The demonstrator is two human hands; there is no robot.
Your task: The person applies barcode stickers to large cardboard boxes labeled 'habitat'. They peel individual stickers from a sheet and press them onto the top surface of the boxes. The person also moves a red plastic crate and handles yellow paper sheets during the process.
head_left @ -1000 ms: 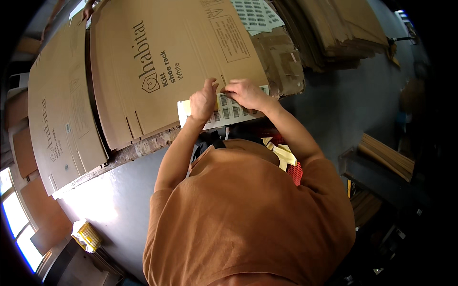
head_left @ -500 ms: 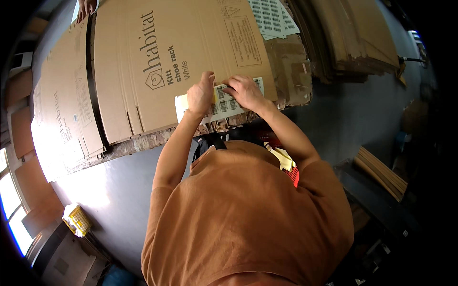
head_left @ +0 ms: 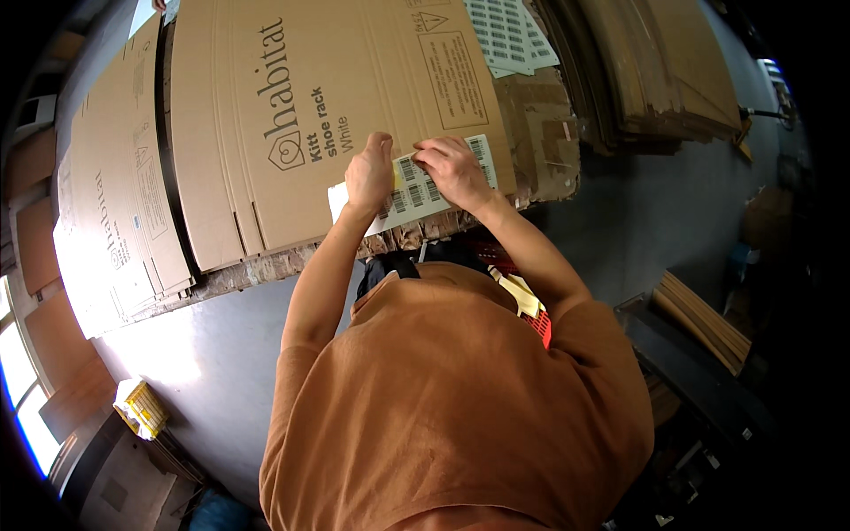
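Observation:
A white sheet of barcode labels lies slanted along the near edge of a large flat brown carton with dark print. My left hand is over the sheet's left part, its fingers curled together and pointing away from me; whatever is between the fingertips is hidden. Beside that hand a yellowish strip of the sheet shows. My right hand is closed at the sheet's upper edge, thumb and fingers pinched on its labels. A short gap separates the two hands.
More label sheets lie at the carton's far right. Another printed carton stack stands to the left across a narrow gap. Stacked brown cardboard is at the far right. A yellow basket stands lower left. Another person's fingers show top left.
My right hand has shifted slightly, with its fingers drawn closer together over the labels. The left hand stays nearly in place. The other person's hand at top left has mostly moved out of view.

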